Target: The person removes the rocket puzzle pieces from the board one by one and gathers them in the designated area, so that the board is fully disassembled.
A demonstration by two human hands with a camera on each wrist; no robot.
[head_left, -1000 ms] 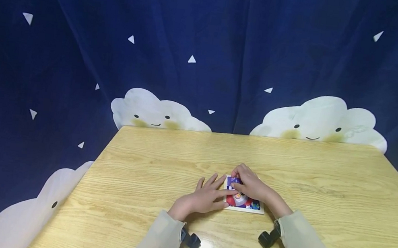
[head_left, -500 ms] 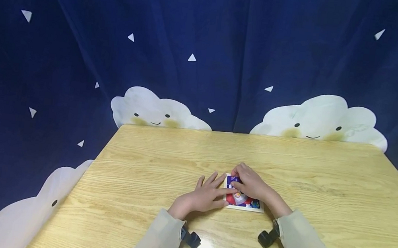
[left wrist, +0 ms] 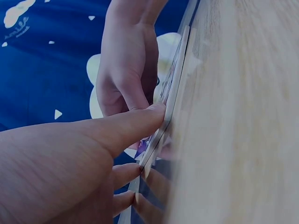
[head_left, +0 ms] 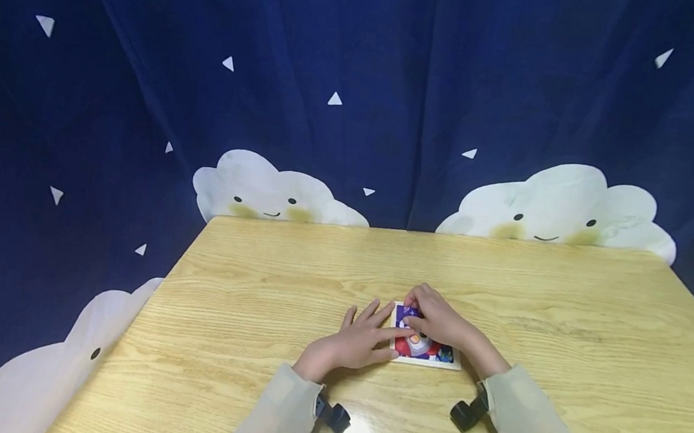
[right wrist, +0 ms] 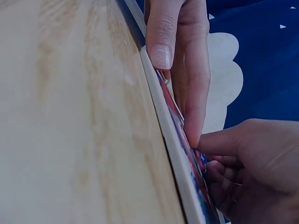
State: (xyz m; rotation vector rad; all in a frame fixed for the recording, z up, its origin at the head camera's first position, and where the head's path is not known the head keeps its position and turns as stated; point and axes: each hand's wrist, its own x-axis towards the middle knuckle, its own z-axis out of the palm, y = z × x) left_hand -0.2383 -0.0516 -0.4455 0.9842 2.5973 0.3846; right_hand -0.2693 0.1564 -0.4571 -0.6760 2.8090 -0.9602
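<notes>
A small picture puzzle board with a white frame lies flat on the table. Its picture shows a white and red figure with an orange round spot on purple. My left hand spreads fairly straight fingers over the board's left side; the index fingertip touches the picture and the thumb rests at the near left edge. My right hand bends over the upper part, thumb and fingers curled at a purple puzzle piece near the far left corner. Its fingertips and the piece's outline are mostly hidden.
The wooden table runs out on all sides of the board. A dark blue curtain with white triangles and smiling clouds hangs behind its far edge. A black wrist camera sits on the right wrist, another on the left.
The hands and the board keep nearly the same place. The right fingers shift very slightly at the far left corner, where more of the purple picture shows. The whole view drifts up a little.
</notes>
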